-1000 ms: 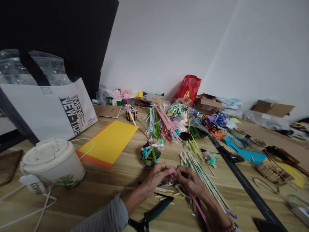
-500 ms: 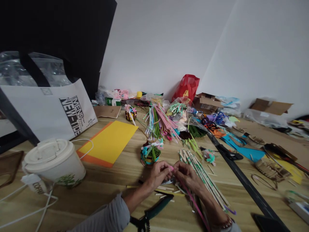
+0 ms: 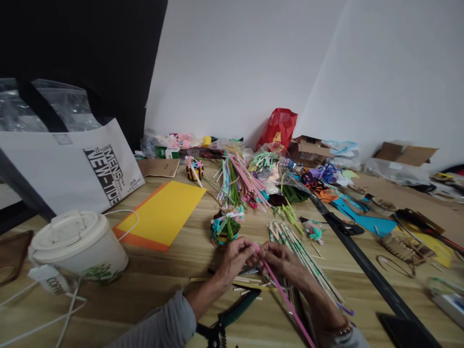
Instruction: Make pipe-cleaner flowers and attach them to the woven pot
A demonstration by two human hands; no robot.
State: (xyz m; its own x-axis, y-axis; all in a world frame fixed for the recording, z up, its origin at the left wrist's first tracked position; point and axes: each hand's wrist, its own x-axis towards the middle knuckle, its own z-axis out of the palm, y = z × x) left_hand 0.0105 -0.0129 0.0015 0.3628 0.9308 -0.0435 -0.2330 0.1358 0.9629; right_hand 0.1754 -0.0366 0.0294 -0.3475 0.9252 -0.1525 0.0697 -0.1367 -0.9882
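Both hands have their grip closed on a pink pipe cleaner (image 3: 284, 296) above the counter (image 3: 152, 275). The left hand (image 3: 237, 256) pinches its small curled end between thumb and fingers; the right hand (image 3: 281, 256) pinches it just beside that curl, and the long tail slants down past the right wrist toward the near edge of the counter. A beaded bracelet (image 3: 340, 329) circles the right wrist.

Below the hands lie short pale sticks (image 3: 248, 280), with green-handled pruning shears (image 3: 234, 311) closer to the near edge. A bundle of green-and-white wrapped sticks (image 3: 302, 258) lies beside the right hand, partly behind the forearm; a purple hooked piece (image 3: 345, 309) is at its near end. Just beyond the left hand stands a small decorated basket (image 3: 225, 228), its top crowded with green, pink and turquoise pieces.

Farther left, a yellow sheet (image 3: 165, 212) overlaps an orange sheet (image 3: 145, 240), and a lidded white container (image 3: 81, 249) stands in front of a white tote bag (image 3: 65, 169) toward the left edge. A large bunch of multicolored pipe cleaners (image 3: 239, 183) lies farther back, and a red bag (image 3: 278, 128) stands by the back edge, near the wall. A black strap (image 3: 377, 280) runs lengthwise to the right, with a blue sheet (image 3: 373, 223) beyond it.
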